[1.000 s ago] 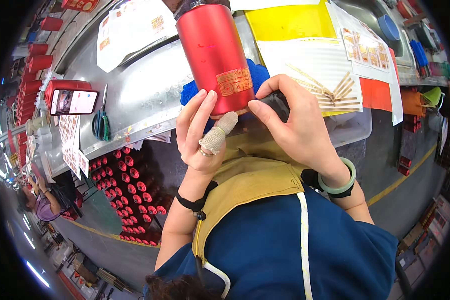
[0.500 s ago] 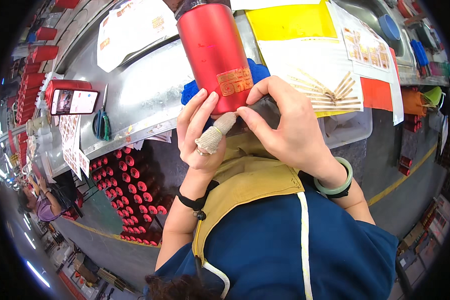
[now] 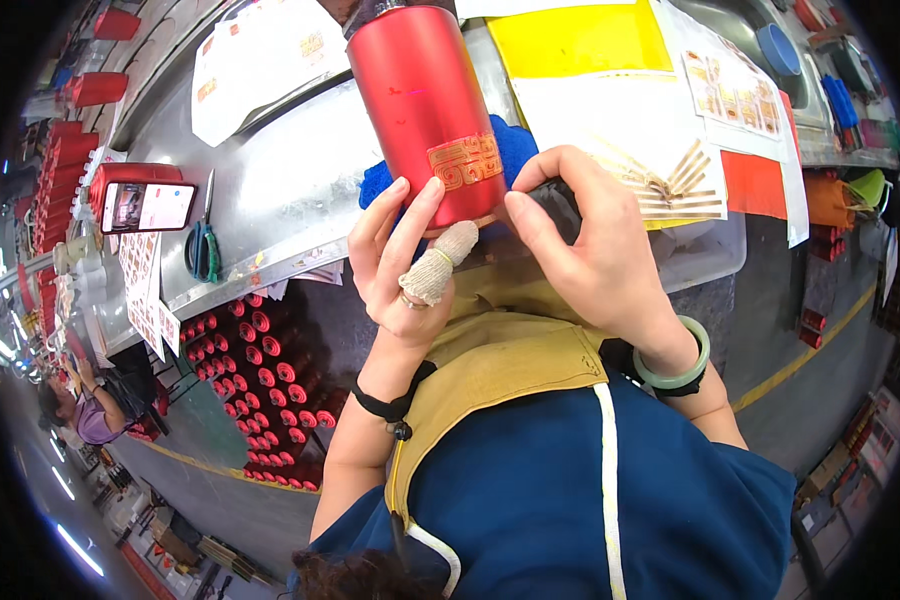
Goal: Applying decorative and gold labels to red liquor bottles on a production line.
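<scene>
A matte red metal cylinder (image 3: 420,95) lies tilted, its near end toward me, with a gold fretwork decal (image 3: 465,162) near that end. My left hand (image 3: 400,260) steadies it, fingertips on its left side. A knitted cloth sleeve (image 3: 438,264), held by a thin band, covers the left thumb, which rests by the near rim. My right hand (image 3: 595,245) is beside the cylinder's right edge, thumb and forefinger bent close together. A glossy black piece (image 3: 555,208) shows between those fingers; whether they grip it is unclear. Under the cylinder is a blue cloth (image 3: 513,150).
Teal-handled scissors (image 3: 202,250) and a propped phone (image 3: 148,205) are on the metal bench (image 3: 270,190) at left. White sheets with gold strips (image 3: 670,185) and a yellow sheet (image 3: 580,40) lie at right. Several red cylinders (image 3: 270,375) stand below; a person (image 3: 95,410) sits far left.
My right thumb and forefinger have moved away from the left thumb, right and slightly up. The black piece shows more now. The cylinder has shifted slightly left.
</scene>
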{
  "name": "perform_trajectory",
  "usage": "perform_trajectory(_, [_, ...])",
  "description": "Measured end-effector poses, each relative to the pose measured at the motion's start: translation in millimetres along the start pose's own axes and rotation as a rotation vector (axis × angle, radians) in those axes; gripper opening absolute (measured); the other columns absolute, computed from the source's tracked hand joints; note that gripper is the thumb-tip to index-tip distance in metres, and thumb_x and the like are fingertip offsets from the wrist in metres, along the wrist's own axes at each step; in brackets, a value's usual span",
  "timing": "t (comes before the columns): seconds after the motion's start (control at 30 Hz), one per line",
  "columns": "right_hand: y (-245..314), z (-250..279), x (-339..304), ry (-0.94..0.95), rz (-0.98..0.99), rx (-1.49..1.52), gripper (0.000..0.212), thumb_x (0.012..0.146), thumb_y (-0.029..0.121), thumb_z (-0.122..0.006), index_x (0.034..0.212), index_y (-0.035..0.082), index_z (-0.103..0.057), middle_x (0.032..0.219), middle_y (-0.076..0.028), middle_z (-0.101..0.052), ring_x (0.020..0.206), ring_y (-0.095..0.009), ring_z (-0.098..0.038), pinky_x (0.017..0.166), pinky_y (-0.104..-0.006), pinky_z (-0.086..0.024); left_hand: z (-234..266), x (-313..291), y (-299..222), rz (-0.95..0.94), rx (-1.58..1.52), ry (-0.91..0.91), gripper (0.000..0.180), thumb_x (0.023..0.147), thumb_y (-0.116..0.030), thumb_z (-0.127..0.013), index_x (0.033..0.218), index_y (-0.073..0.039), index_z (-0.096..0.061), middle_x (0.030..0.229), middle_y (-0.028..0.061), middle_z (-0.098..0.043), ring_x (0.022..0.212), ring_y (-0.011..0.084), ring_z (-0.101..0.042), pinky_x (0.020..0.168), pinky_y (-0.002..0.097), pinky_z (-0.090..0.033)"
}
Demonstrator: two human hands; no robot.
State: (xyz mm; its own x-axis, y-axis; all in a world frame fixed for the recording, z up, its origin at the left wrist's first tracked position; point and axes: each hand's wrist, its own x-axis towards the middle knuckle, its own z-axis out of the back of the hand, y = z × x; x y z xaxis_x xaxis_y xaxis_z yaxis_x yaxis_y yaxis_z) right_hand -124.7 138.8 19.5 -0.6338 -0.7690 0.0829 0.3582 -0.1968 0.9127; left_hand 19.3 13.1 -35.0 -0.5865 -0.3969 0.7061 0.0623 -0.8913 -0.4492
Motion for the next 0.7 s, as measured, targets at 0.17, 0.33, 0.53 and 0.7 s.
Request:
perform_trajectory(0.17, [4,1,0,-0.003,-0.009,-0.014,0.013,0.091,0.009,-0.069,0.099,0.001,-0.062,0.092,-0.017,-0.066,0.085,-0.037,-0.067,0.075,-0.0427,-0.052,-1,-7,1,0.073,-0.011,0.0,0.031,0.08,0.007,-0.078,0.109,-0.001,-0.072,0.122,0.0118,-0.073,0.12,0.0349,-0.065,0.101,0.0437,-0.056])
perform_trajectory(0.33, [5,-7,-3,-0.036,0.145,-0.175,0.015,0.09,0.01,-0.07,0.099,0.004,-0.061,0.093,-0.013,-0.065,0.082,-0.034,-0.068,0.069,-0.0417,-0.053,-4,-4,2,0.031,-0.016,-0.076,0.033,0.081,0.003,-0.082,0.111,0.001,-0.07,0.121,0.0127,-0.073,0.118,0.0355,-0.067,0.101,0.0438,-0.057])
perform_trajectory(0.53, [7,-10,-1,0.001,0.106,-0.122,0.021,0.087,0.014,-0.076,0.099,0.004,-0.061,0.091,-0.013,-0.065,0.081,-0.034,-0.067,0.07,-0.0418,-0.053,-2,-4,4,0.011,-0.039,-0.056,0.033,0.081,0.002,-0.083,0.111,0.001,-0.069,0.121,0.0131,-0.074,0.119,0.0355,-0.067,0.101,0.044,-0.056])
perform_trajectory(0.7, [6,-12,0,0.007,0.114,-0.112,0.023,0.086,0.015,-0.077,0.099,0.004,-0.061,0.091,-0.013,-0.065,0.082,-0.034,-0.067,0.07,-0.042,-0.053,-4,-9,4,0.047,-0.04,-0.07,0.031,0.081,0.002,-0.083,0.109,0.001,-0.07,0.12,0.0132,-0.074,0.118,0.0356,-0.067,0.101,0.0438,-0.056])
